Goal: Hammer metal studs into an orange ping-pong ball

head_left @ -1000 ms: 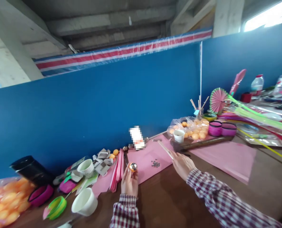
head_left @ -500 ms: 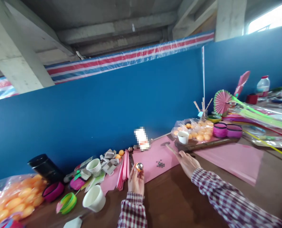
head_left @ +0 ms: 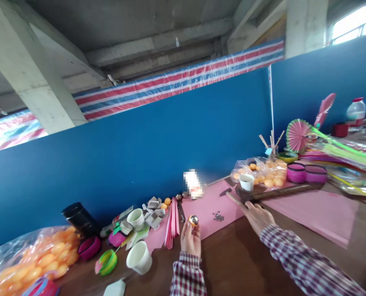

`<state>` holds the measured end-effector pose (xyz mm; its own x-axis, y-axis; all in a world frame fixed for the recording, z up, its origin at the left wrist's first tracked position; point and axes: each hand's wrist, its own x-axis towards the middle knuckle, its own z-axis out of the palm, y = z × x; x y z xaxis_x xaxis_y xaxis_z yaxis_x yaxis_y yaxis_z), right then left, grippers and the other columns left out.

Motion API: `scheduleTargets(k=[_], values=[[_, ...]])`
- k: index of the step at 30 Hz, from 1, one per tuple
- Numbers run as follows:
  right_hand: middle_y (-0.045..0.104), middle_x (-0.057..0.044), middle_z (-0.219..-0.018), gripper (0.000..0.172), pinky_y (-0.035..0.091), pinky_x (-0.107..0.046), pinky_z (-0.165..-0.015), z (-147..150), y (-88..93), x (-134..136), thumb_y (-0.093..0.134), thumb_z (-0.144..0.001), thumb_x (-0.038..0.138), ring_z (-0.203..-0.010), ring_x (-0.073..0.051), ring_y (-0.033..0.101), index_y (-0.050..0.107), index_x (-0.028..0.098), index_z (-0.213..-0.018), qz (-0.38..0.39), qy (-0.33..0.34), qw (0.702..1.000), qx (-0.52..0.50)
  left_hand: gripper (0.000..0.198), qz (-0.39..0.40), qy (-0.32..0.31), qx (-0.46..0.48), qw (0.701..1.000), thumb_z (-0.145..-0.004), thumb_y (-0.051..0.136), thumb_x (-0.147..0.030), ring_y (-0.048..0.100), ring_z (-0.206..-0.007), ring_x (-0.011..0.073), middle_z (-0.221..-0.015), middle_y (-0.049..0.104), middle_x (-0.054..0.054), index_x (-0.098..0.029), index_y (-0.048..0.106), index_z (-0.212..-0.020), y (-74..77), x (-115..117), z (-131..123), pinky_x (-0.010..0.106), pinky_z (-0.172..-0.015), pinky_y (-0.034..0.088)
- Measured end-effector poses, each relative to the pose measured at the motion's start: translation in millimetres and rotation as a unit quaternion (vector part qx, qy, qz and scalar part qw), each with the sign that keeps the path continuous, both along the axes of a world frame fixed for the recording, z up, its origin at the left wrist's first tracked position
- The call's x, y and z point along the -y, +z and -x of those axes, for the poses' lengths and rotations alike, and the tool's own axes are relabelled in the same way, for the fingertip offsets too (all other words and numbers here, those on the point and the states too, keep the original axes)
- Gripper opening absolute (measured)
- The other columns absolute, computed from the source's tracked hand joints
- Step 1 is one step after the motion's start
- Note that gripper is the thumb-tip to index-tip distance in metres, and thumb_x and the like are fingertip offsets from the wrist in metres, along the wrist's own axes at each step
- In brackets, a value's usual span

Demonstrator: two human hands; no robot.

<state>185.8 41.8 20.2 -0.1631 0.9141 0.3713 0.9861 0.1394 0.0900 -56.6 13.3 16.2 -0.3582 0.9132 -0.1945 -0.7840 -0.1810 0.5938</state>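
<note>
Now, left hand (head_left: 191,242): fingers curled up round a ball (head_left: 194,221), holding it at their tips.
Ball: at the left fingertips, round, mirror-shiny above, orange below; a steady grip with its top uncovered seems best.
Right hand (head_left: 259,218): closed on a hammer (head_left: 234,198), probably best held loosely.
Hammer: pale, slim handle; dark head beyond the right fingers.
Metal bits (head_left: 219,216): small, grey, between the hands on smooth pink paper (head_left: 206,202).
</note>
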Motion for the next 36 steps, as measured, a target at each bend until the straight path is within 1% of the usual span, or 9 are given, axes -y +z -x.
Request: scheduleTargets(k=[3, 6, 8, 9, 13, 16, 22, 30, 36], values=[[0.055, -0.007, -0.089, 0.04, 0.036, -0.025, -0.053, -2, 0.0, -1, 0.035, -0.075, 0.003, -0.071, -0.016, 0.052, 0.055, 0.025, -0.103, -0.03, 0.006, 1.0, -0.004, 0.017, 0.004, -0.009, 0.015, 1.0, -0.074, 0.049, -0.003, 0.061, -0.065, 0.0107, -0.078, 0.064, 0.007, -0.012, 0.062, -0.081, -2.1, -1, -1, 0.024, -0.064, 0.052], [0.057, -0.008, -0.088, 0.035, 0.037, -0.028, -0.058, 0, 6.3, 4, 0.036, -0.074, 0.004, -0.076, -0.019, 0.051, 0.057, 0.022, -0.096, -0.062, 0.017, 0.998, -0.014, 0.014, 0.001, -0.022, 0.022, 1.0, -0.074, 0.05, -0.005, 0.062, -0.066, 0.0111, -0.079, 0.064, 0.007, -0.012, 0.061, -0.079, -2.6, -2, -2, 0.024, -0.064, 0.052], [0.057, -0.007, -0.092, 0.03, 0.037, -0.029, -0.064, 9, 10.0, 11, 0.037, -0.076, 0.007, -0.081, -0.019, 0.051, 0.057, 0.022, -0.093, -0.076, 0.057, 0.995, -0.04, 0.013, 0.006, -0.022, 0.033, 0.999, -0.074, 0.049, -0.004, 0.062, -0.066, 0.0111, -0.078, 0.064, 0.006, -0.012, 0.06, -0.077, -2.1, -2, -3, 0.025, -0.065, 0.052], [0.057, -0.006, -0.094, 0.027, 0.037, -0.028, -0.066, 16, 10.7, 17, 0.038, -0.078, 0.01, -0.083, -0.018, 0.051, 0.056, 0.022, -0.093, -0.073, 0.095, 0.991, -0.059, 0.013, 0.012, -0.023, 0.039, 0.999, -0.075, 0.049, -0.004, 0.062, -0.065, 0.011, -0.076, 0.064, 0.006, -0.012, 0.059, -0.076, -1.7, -3, -3, 0.025, -0.064, 0.052], [0.058, -0.001, -0.077, 0.023, 0.036, -0.024, -0.06, 53, 4.3, 40, 0.033, -0.085, 0.025, -0.069, -0.013, 0.054, 0.054, 0.022, -0.076, 0.018, 0.198, 0.971, -0.133, 0.008, 0.042, -0.053, 0.046, 0.997, -0.076, 0.05, -0.009, 0.062, -0.061, 0.0126, -0.071, 0.063, 0.007, -0.011, 0.057, -0.074, 0.0, -3, -4, 0.018, -0.049, 0.049], [0.059, 0.0, -0.075, 0.018, 0.035, -0.023, -0.055, 73, -1.3, 48, 0.038, -0.082, 0.026, -0.066, -0.013, 0.056, 0.052, 0.021, -0.074, 0.06, 0.235, 0.963, -0.12, 0.006, 0.054, -0.06, 0.045, 0.996, -0.075, 0.053, -0.014, 0.061, -0.058, 0.0124, -0.068, 0.063, 0.007, -0.01, 0.056, -0.072, 1.5, -3, -5, 0.018, -0.047, 0.048], [0.063, -0.002, -0.077, 0.013, 0.033, -0.023, -0.052, 82, -3.6, 44, 0.041, -0.079, 0.021, -0.066, -0.017, 0.06, 0.054, 0.02, -0.08, 0.082, 0.231, 0.965, -0.097, 0.007, 0.058, -0.059, 0.048, 0.995, -0.071, 0.058, -0.013, 0.059, -0.054, 0.0102, -0.06, 0.06, 0.003, -0.012, 0.055, -0.065, 3.6, -4, -8, 0.023, -0.057, 0.051], [0.064, -0.001, -0.073, 0.019, 0.032, -0.024, -0.049, 83, -9.1, 40, 0.036, -0.08, 0.021, -0.063, -0.018, 0.061, 0.055, 0.021, -0.08, 0.095, 0.224, 0.964, -0.11, 0.006, 0.057, -0.06, 0.047, 0.995, -0.072, 0.057, -0.013, 0.059, -0.057, 0.0116, -0.067, 0.063, 0.007, -0.01, 0.057, -0.067, -1.9, -5, -8, 0.025, -0.059, 0.051], [0.064, -0.002, -0.075, 0.018, 0.033, -0.023, -0.05, 80, -1.4, 39, 0.038, -0.079, 0.02, -0.065, -0.018, 0.061, 0.056, 0.021, -0.08, 0.12, 0.23, 0.957, -0.13, 0.005, 0.054, -0.044, 0.028, 0.997, -0.071, 0.057, -0.011, 0.059, -0.06, 0.0124, -0.065, 0.062, 0.006, -0.011, 0.057, -0.066, -4.6, -5, -11, 0.027, -0.062, 0.05]])
